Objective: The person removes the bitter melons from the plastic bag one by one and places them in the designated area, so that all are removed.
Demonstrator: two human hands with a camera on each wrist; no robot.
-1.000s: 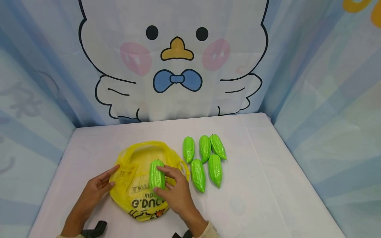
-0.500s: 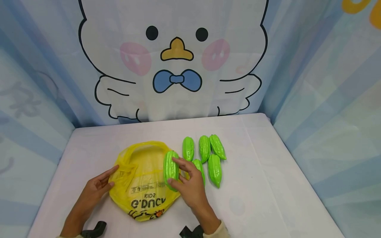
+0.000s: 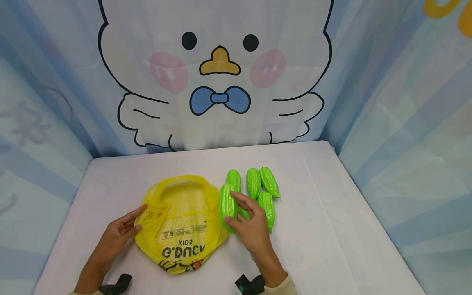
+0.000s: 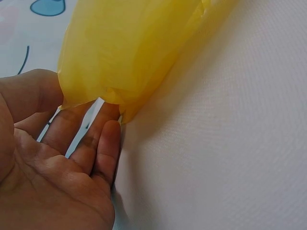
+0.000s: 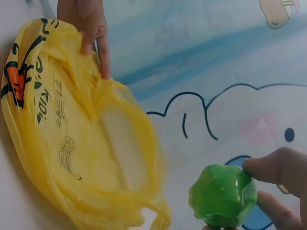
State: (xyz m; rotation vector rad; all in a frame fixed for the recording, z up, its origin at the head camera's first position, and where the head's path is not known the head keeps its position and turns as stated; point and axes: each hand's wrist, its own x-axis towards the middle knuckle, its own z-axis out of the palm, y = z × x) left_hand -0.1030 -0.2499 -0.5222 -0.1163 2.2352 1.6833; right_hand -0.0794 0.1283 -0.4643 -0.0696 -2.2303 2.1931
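A yellow plastic bag [image 3: 184,223] lies on the white table, its mouth towards the far side and "G.DUCK KIDS" lettering on its front. At the bag's left edge, my left hand [image 3: 117,239] pinches the plastic between thumb and fingers; the left wrist view shows the bag [image 4: 124,48] in that grip. My right hand [image 3: 254,229] holds a shiny green toy bitter melon [image 3: 227,203] upright by its side, just over the bag's right edge. In the right wrist view this bitter melon [image 5: 220,196] is seen end-on, apart from the bag.
Several more green bitter melons [image 3: 253,183] lie in two loose rows right of the bag, partly behind my right hand. Printed curtains [image 3: 221,123] enclose the table [image 3: 324,246] at the back and both sides. Black straps [image 3: 117,284] sit on the wrists.
My right hand has moved right with the bitter melon, from over the bag's front to its right edge, now covering part of the other bitter melons. My left hand stays put.
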